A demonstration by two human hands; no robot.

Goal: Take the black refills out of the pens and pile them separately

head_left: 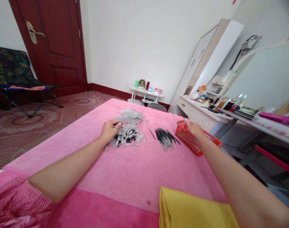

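Observation:
My left hand rests at the left edge of a heap of small clear, white and black pieces that look like pen caps. Its fingers are closed near a dark piece; what they hold, if anything, is too small to make out. Just behind lies a pile of thin whitish tubes. My right hand is over the far rim of a red plastic basket, thumb up and the other fingers mostly hidden. Between the hands lies a bundle of thin black sticks with clear ends, like pen refills.
A pink cloth covers the table, with folded yellow fabric at its near edge. A cluttered white dresser stands right, a low white side table beyond, and a folding chair left by the red door.

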